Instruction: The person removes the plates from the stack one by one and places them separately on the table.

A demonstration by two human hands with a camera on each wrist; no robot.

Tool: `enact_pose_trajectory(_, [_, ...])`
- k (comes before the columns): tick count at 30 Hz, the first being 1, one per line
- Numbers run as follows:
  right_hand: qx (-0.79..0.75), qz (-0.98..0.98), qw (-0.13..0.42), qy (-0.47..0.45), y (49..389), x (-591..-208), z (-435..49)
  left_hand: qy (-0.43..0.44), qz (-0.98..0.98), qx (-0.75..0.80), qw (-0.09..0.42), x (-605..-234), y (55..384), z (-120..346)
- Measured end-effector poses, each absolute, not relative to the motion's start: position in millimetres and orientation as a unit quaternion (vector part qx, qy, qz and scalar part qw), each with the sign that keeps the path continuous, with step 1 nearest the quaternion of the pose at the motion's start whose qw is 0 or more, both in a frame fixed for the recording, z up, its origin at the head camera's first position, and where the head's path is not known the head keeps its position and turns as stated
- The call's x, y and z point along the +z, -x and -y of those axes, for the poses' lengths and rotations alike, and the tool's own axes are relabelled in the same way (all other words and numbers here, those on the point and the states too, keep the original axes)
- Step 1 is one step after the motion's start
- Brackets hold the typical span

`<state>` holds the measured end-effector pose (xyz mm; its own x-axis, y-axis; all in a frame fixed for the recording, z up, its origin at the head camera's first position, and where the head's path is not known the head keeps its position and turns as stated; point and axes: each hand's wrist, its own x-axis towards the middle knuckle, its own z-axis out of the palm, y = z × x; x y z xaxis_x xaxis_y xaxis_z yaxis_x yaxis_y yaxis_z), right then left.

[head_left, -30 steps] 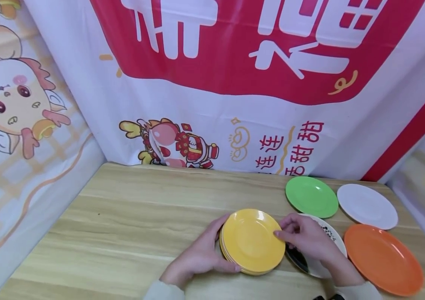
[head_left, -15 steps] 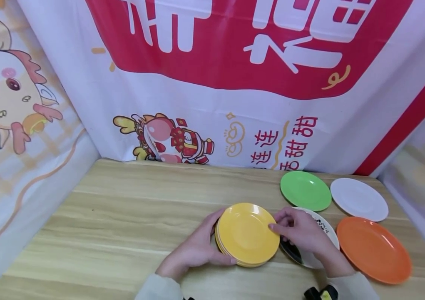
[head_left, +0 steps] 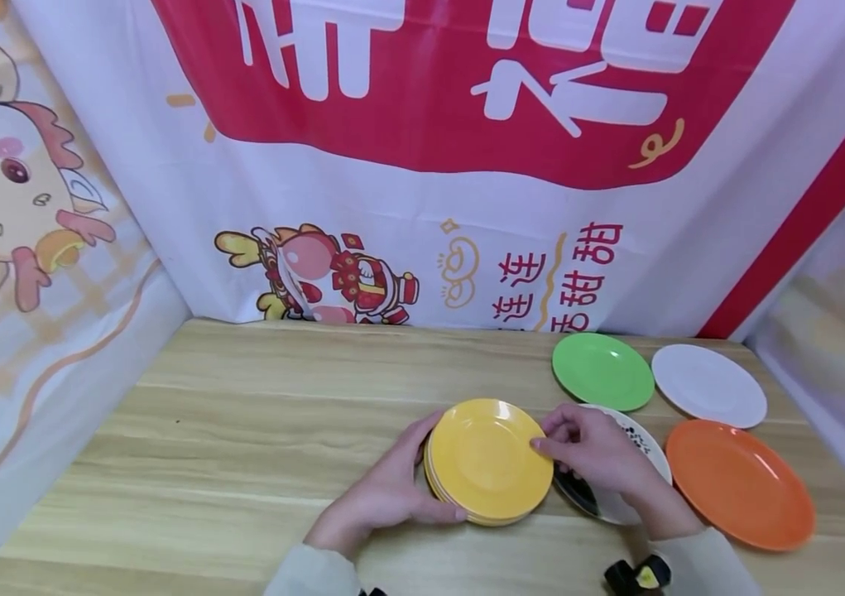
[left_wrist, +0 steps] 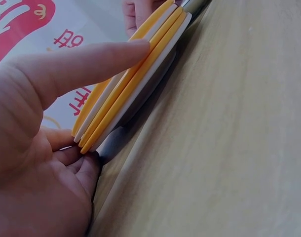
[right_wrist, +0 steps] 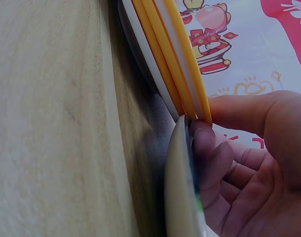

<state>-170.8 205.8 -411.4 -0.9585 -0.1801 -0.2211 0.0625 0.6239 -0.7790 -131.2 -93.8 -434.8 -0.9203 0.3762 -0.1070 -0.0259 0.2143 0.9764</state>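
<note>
A stack of small round plates (head_left: 492, 455), topped by a yellow one, sits between my hands at the front centre. Its edges show yellow and white layers in both wrist views. My left hand (head_left: 392, 488) grips the stack's left side, the thumb lying along the near rims and the fingers curled at the far side. From the right, my right hand (head_left: 601, 451) pinches the rim, with its thumb on the yellow top plate and fingertips beneath. That hand reaches over a white plate with black patterning (head_left: 649, 447), which stands close beside the stack.
On the right lie a green plate (head_left: 603, 372), a white plate (head_left: 709, 386) and an orange oval plate (head_left: 741, 487). Printed cloth (head_left: 422, 240) hangs along the wooden table's (head_left: 243, 414) back edge and both sides. A black device (head_left: 638, 575) is at the right wrist.
The whole head view has shifted slightly, so the table and plates appear a little higher and further left. Both hands keep their hold on the stack.
</note>
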Motion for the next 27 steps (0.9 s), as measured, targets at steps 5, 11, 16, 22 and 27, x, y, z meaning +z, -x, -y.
enact_pose_trajectory(5, [-0.431, -0.89, 0.142, 0.033, 172.9, -409.5, -205.1, -0.115, -0.763, 0.615, 0.163, -432.6, 132.9, 94.7])
enact_pose_trajectory(11, [-0.439, -0.885, 0.154, 0.024, 172.7, -408.9, -207.6, -0.123, -0.764, 0.613, 0.161, -433.2, 134.0, 93.6])
enact_pose_trajectory(16, [-0.447, -0.881, 0.156, 0.022, 173.6, -409.9, -209.5, -0.123, -0.765, 0.613, 0.157, -433.5, 133.8, 93.3])
enact_pose_trajectory(22, [-0.449, -0.882, 0.143, 0.015, 173.8, -410.2, -210.8, -0.124, -0.76, 0.618, 0.156, -432.1, 132.9, 93.8])
enact_pose_trajectory(27, [-0.471, -0.87, 0.143, 0.029, 172.6, -409.3, -213.3, -0.111, -0.759, 0.619, 0.168, -427.9, 133.1, 93.5])
